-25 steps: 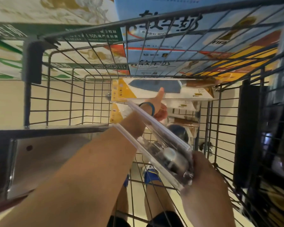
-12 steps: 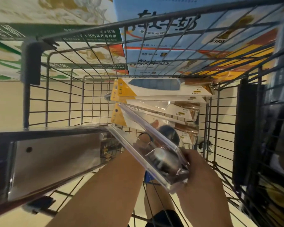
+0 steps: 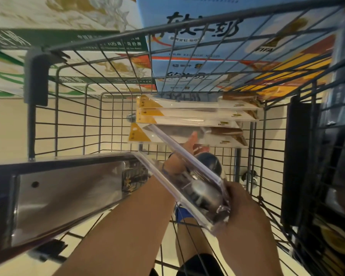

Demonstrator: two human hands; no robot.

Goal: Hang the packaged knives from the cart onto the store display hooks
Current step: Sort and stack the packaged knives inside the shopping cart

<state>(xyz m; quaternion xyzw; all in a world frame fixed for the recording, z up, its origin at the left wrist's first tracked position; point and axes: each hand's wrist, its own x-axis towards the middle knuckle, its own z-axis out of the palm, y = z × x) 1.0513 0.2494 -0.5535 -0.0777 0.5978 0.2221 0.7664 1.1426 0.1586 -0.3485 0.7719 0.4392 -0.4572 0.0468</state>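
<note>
My right hand [image 3: 247, 226] is shut on the handle end of a clear-packed steel cleaver [image 3: 68, 196], whose wide blade stretches to the left over the wire cart [image 3: 187, 24]. Three packaged knives [image 3: 187, 116] with yellow corners lie stacked against the cart's far end. My left hand [image 3: 190, 143] reaches under the cleaver pack to the lowest of them. Its thumb lies on that pack's front and its fingers show below the edge. The clear pack hides the rest of the hand, so I cannot tell whether it grips.
Blue printed cartons [image 3: 207, 46] and green-and-white cartons [image 3: 68, 56] are stacked beyond the cart. A black panel [image 3: 299, 166] stands on the cart's right side. My legs and a blue shoe [image 3: 183, 214] show through the wire floor over cream tiles.
My left hand drew back from the stack, then reached forward again to the lowest pack. The cleaver pack in my right hand swung further left and nearer to the camera.
</note>
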